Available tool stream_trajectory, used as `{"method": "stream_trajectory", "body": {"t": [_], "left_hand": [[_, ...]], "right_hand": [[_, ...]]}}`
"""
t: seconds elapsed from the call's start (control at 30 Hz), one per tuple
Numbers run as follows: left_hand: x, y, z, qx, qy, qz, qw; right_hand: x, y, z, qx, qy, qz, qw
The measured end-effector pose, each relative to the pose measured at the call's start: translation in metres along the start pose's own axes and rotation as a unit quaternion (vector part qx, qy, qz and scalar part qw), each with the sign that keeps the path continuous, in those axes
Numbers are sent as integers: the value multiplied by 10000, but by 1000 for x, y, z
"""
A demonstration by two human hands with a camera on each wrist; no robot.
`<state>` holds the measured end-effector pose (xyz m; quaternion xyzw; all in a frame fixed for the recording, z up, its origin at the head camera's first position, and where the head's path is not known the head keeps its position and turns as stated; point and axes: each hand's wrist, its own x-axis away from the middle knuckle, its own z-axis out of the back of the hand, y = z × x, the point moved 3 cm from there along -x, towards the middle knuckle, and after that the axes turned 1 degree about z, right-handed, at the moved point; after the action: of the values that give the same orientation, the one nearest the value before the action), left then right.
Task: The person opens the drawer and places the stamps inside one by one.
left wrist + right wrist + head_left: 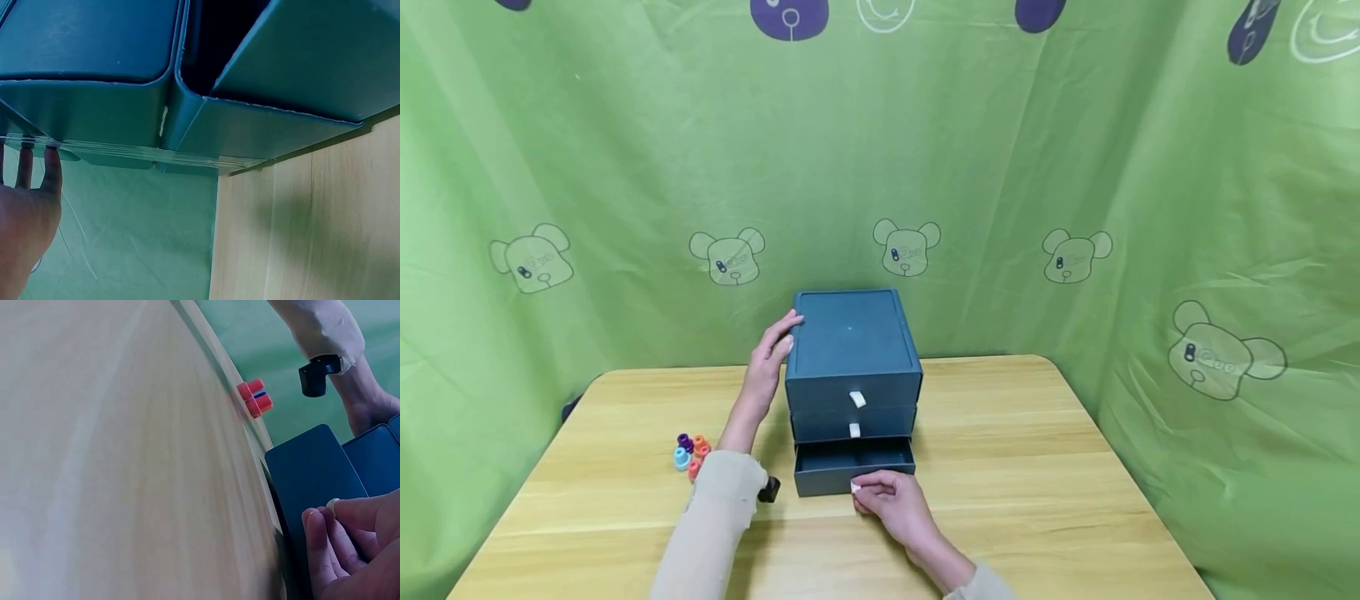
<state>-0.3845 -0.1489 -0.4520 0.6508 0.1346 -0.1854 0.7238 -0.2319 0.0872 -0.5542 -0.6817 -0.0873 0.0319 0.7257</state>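
Observation:
A dark blue cabinet (853, 333) with three drawers stands on the table, its bottom drawer (823, 483) pulled out; what shows of the inside holds nothing visible. My right hand (898, 508) pinches the white pull tab of that drawer between thumb and fingers, as the right wrist view also shows at the tab (333, 506). With extended fingers, my left hand (765, 367) rests against the cabinet's upper left side; in the left wrist view its fingertips touch the side, where clear tape runs along. The upper two drawers are closed.
Left of the cabinet, several small purple, light blue, orange and red pieces (703, 451) stand grouped on the wooden table (1037, 500). A black device (769, 489) sits at my left wrist. Green printed cloth (985, 167) hangs behind and at both sides.

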Motion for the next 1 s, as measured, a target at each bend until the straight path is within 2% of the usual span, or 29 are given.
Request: {"method": "stream_trajectory", "body": {"t": [0.3,0.57,1.0], "left_hand": [[-1,2,0,53,-54,52,10000],[9,35,-1,93,-119,109,9998],[10,37,-2,93,-131,58,9999]], "right_hand": [[12,0,-2,-8,-57,54,10000],[20,3,-1,119,-35,-77,9999],[38,3,-3,260,-51,-304,9992]]}}
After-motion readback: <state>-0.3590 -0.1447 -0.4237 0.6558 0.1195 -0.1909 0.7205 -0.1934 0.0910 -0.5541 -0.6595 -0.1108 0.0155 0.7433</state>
